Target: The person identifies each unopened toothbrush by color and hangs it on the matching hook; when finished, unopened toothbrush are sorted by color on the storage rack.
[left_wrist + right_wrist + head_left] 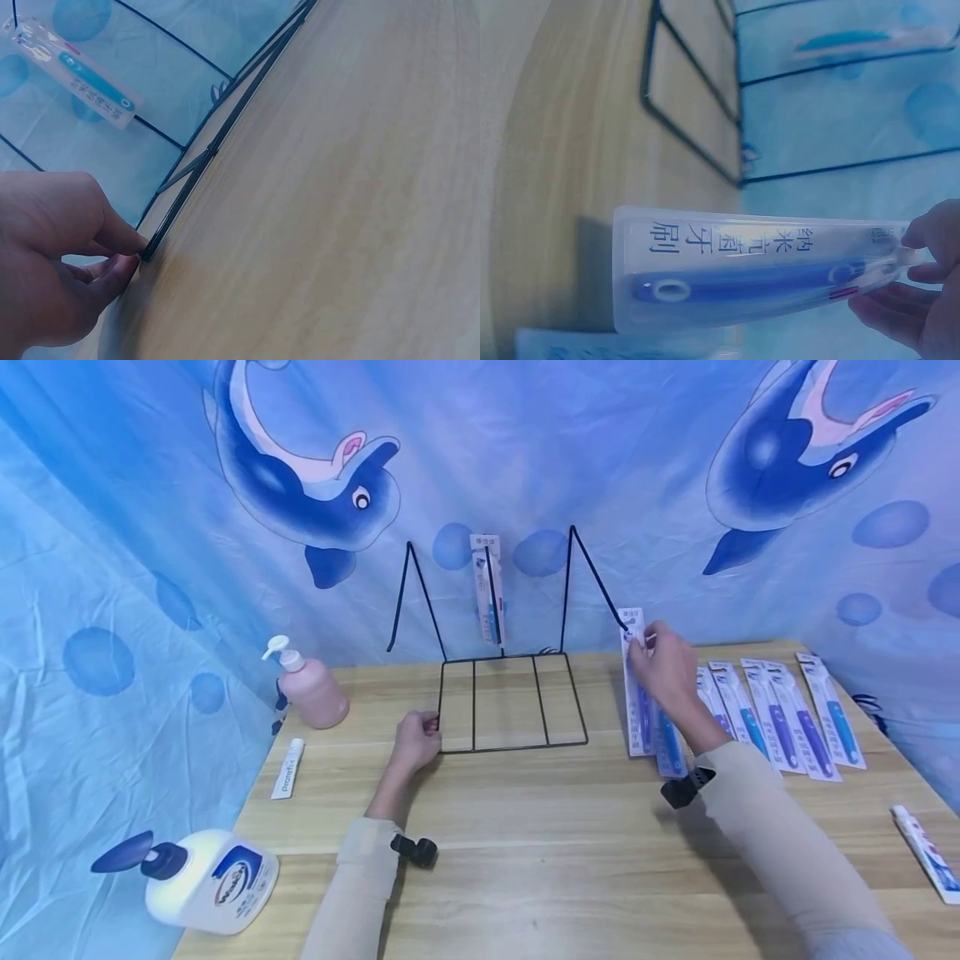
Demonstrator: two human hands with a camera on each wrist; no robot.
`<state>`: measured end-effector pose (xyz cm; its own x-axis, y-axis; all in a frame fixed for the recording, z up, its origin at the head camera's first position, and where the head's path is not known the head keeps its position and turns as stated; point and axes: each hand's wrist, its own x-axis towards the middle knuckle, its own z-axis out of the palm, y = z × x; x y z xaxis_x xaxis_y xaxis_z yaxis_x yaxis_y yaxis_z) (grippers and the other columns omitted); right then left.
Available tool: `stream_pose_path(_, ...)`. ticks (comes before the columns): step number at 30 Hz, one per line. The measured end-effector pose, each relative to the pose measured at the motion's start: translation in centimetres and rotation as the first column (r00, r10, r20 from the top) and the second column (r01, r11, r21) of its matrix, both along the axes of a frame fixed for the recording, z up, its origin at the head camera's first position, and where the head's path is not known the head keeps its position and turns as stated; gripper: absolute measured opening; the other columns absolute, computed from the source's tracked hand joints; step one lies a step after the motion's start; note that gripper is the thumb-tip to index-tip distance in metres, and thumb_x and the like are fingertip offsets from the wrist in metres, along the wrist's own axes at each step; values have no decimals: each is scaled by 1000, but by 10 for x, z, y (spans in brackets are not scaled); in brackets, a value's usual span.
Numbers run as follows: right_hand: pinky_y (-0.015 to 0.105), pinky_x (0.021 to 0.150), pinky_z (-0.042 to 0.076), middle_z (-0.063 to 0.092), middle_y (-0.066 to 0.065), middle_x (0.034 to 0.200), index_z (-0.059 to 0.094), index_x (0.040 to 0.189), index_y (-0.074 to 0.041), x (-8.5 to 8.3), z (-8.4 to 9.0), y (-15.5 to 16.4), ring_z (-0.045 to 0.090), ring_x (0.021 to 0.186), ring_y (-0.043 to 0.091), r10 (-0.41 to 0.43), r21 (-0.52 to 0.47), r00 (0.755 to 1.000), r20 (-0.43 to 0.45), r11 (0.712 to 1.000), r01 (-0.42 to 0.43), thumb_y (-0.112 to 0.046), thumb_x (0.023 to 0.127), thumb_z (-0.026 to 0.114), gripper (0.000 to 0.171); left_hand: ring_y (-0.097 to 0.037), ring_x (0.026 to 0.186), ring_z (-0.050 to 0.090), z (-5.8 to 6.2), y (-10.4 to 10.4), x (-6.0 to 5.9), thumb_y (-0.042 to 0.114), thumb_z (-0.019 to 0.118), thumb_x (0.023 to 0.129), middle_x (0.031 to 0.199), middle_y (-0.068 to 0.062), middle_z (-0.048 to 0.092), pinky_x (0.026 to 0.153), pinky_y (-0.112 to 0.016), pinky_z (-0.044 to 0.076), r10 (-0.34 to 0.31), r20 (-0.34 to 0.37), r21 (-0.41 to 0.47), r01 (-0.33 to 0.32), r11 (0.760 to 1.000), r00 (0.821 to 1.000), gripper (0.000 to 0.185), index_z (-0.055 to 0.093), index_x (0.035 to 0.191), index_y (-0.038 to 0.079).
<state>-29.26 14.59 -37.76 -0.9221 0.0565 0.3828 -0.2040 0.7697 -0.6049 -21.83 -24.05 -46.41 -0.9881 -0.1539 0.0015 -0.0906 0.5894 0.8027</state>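
Blue curtain point(480, 460), printed with dolphins and bubbles, fills the background behind us and runs down past the left side. Before it we have a pale wood table point(540, 852), and by the middle of its back edge sits a black wire rack point(502, 657), a rectangular base with three bent arms rising at its rear.

Our left hand point(417, 739) pinches the base's left side near its front corner, thumb and finger meeting at the wire. Our right hand point(666, 664), well toward the table's back right, pinches the upper end of a purple toothbrush pack point(757, 270), which hangs upright, printed face toward us. The right arm's tip overlaps the pack's top; we cannot tell whether it passes through the hole.

At the table's left edge we see a white bottle point(213, 881) with a dark blue pump; near the back left corner stands a pink bottle point(315, 693) with a white pump. A blue toothbrush pack point(480, 585) hangs on the rack's middle arm. More packs point(832, 712), purple and blue, lie in a row toward the back right corner, some partly hidden by our right arm.

Near the right edge lies a printed tube point(927, 857); near the left edge, between the bottles, a smaller white tube point(288, 769).
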Motion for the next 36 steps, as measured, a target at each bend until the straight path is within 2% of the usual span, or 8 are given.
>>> stream_pose_path(5, 49, 66, 54, 66, 25, 106, 61, 115, 3, 28, 29, -1, 65, 83, 38, 21, -40, 989, -146, 999, -27, -24, 98, 57, 32, -27, 90, 61, -3, -1, -1, -11, 54, 80, 99, -19, 64, 83, -36, 55, -2, -10, -6, 2, 1000, 1000, 46, 59, 126, -14)
stream_pose_path(10, 49, 68, 59, 69, 21, 111, 64, 115, 2, 65, 59, -3, 70, 86, 37, 63, -99, 958, -281, 991, -94, -26, 97, 60, 34, -28, 90, 62, -3, -1, 0, -11, 55, 80, 98, -19, 64, 84, -36, 56, -7, -14, -7, 7, 1000, 1000, 45, 59, 125, -14)
stream_pose_path(13, 25, 67, 59, 70, 18, 110, 65, 115, 2, 87, 75, -4, 71, 84, 34, 86, -99, 930, -357, 987, -129, -25, 95, 62, 33, -29, 91, 62, -2, -1, 0, -11, 55, 79, 98, -19, 64, 84, -37, 55, -7, -23, -5, 7, 1000, 1000, 46, 60, 124, -14)
stream_pose_path(16, 4, 67, 49, 70, 16, 104, 66, 111, 3, 104, 85, -6, 71, 80, 31, 114, -93, 894, -432, 981, -170, -20, 93, 65, 29, -29, 90, 61, -1, -1, 0, -11, 54, 79, 97, -20, 64, 83, -37, 55, -9, -34, -12, 9, 1000, 999, 46, 60, 124, -15)
stream_pose_path(17, 1, 67, 45, 71, 16, 102, 67, 109, 3, 109, 87, -6, 71, 79, 31, 123, -94, 882, -456, 978, -185, -17, 92, 66, 27, -29, 90, 61, -1, -1, 0, -11, 54, 79, 97, -20, 64, 83, -37, 55, -9, -35, -12, 8, 1000, 999, 46, 60, 124, -15)
stream_pose_path(20, 2, 66, 46, 71, 16, 97, 67, 106, 4, 120, 88, -9, 71, 75, 30, 153, -88, 854, -497, 970, -225, -11, 89, 69, 23, -29, 90, 61, -2, -1, 0, -11, 53, 79, 98, -20, 65, 82, -37, 55, -9, -31, -20, 8, 1000, 999, 46, 60, 124, -14)
stream_pose_path(29, 5, 63, 49, 71, 14, 95, 69, 105, 3, 124, 74, -17, 70, 74, 26, 201, -23, 838, -507, 969, -246, -9, 88, 71, 21, -28, 91, 62, -3, -2, -1, -10, 54, 79, 98, -20, 65, 83, -36, 56, -6, -37, -21, 5, 1000, 999, 45, 61, 124, -14)
stream_pose_path(36, 26, 59, 57, 69, 15, 99, 67, 108, 3, 109, 62, -22, 70, 76, 26, 209, -14, 864, -459, 970, -242, -9, 90, 69, 21, -27, 89, 62, -4, -2, 0, -12, 53, 78, 96, -19, 65, 82, -35, 56, -7, -38, -15, 7, 1000, 999, 46, 61, 123, -14)
